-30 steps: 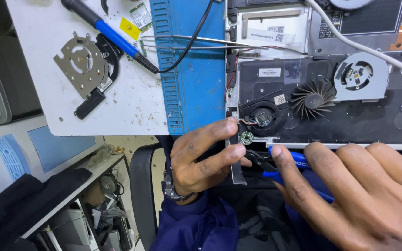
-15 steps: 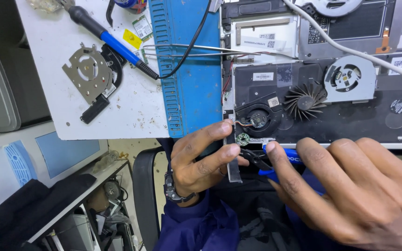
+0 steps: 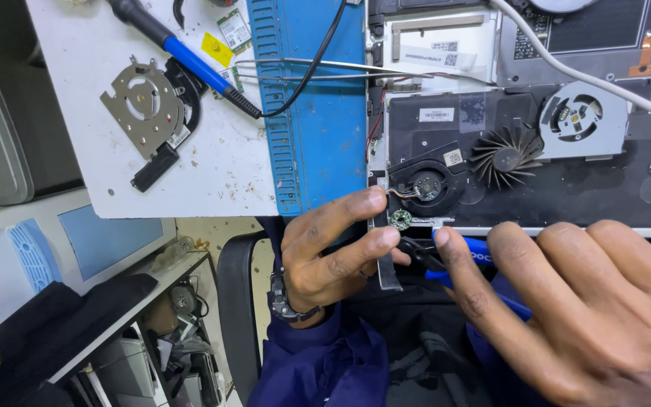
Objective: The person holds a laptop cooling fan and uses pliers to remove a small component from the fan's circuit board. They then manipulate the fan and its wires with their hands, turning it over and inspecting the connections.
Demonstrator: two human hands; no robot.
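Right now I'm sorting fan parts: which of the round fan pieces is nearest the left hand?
The black fan housing with red wires, just above the left hand's fingertips; the loose impeller lies farther right.

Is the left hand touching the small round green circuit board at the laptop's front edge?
Cannot tell. In the head view the left hand has thumb and forefinger on either side of the small green board, but no plain contact or gap shows.

White worktop [image 3: 212, 181] w/ blue mat [image 3: 318, 136]; cluttered shelf [image 3: 114, 316] below.
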